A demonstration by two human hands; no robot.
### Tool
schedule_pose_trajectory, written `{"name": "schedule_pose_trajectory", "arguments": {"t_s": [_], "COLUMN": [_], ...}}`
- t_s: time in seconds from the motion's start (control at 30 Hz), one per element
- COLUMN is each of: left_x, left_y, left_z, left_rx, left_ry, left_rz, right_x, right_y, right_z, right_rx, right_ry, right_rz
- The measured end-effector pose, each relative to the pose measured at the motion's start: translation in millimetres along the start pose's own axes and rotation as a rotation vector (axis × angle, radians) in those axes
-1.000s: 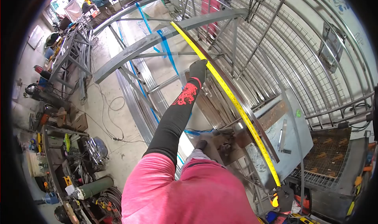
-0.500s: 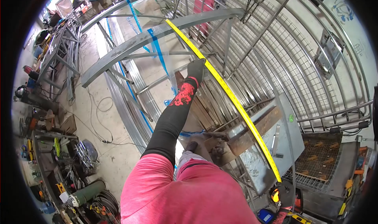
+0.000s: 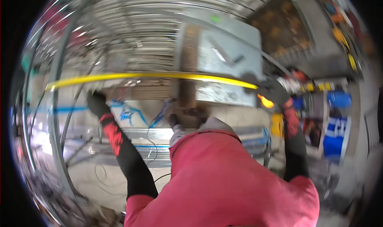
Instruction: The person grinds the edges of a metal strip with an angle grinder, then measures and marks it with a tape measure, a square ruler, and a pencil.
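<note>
A long yellow tape measure blade [image 3: 151, 75] stretches almost level across the view, its left end against a grey metal frame [image 3: 54, 107]. At its right end my right hand [image 3: 275, 93], in a dark glove, is closed round the tape measure's case, of which an orange part [image 3: 265, 101] shows. My left hand [image 3: 97, 102], also gloved, is just below the blade near the frame and looks apart from it; motion smears its fingers. Beneath the blade lie a grey metal sheet [image 3: 239, 39] and a rusty brown steel piece [image 3: 187, 63].
Curved metal bars [image 3: 147, 27] fill the upper left. A brown panel on mesh [image 3: 283, 23] stands at the upper right. On the right are a blue-and-white package [image 3: 335, 137] and a yellow item [image 3: 277, 124]. A cable [image 3: 149, 133] runs along the floor near my feet.
The view has swung to the right, so the blade now runs nearly level. My left hand has come off the blade to just below it. My right hand still holds the tape measure.
</note>
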State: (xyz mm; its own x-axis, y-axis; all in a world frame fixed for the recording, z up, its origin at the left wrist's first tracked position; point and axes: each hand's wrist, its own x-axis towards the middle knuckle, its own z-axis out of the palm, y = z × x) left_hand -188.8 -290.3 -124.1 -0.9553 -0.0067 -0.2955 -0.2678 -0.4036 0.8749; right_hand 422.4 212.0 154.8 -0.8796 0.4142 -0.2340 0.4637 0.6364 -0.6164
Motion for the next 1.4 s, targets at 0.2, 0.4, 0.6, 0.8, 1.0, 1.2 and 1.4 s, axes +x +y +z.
{"name": "schedule_pose_trajectory", "arguments": {"t_s": [0.2, 0.4, 0.6, 0.8, 1.0, 1.2, 1.4], "left_x": [-240.0, -367.3, -347.7, -335.4, -343.4, -350.7, -355.2], "left_y": [38.3, 19.5, -133.7, -186.2, -183.4, -181.1, -153.4], "left_z": [151.1, 324.7, 429.0, 448.9, 451.1, 437.9, 449.2], "left_rx": [0.382, 0.821, 1.130, 1.719, 1.764, 1.686, 1.789], "left_ry": [0.081, -0.828, -1.370, -1.568, -1.524, -1.475, -1.279], "left_rz": [0.357, 0.925, 1.319, 1.303, 1.334, 1.185, 0.618], "right_x": [6.3, 17.1, 31.0, 46.2, 55.0, 65.3, 71.8], "right_y": [29.8, 34.4, 74.6, 94.0, 107.1, 107.5, 112.2], "right_z": [22.2, 20.0, 36.0, 49.8, 52.6, 44.0, 42.7], "right_rx": [0.256, 0.136, 0.101, 0.073, 0.125, 0.049, 0.117], "right_ry": [-0.031, -0.081, 0.000, 0.050, 0.139, 0.040, 0.010], "right_rz": [0.083, 0.002, -0.181, -0.291, -0.347, -0.316, -0.324]}}
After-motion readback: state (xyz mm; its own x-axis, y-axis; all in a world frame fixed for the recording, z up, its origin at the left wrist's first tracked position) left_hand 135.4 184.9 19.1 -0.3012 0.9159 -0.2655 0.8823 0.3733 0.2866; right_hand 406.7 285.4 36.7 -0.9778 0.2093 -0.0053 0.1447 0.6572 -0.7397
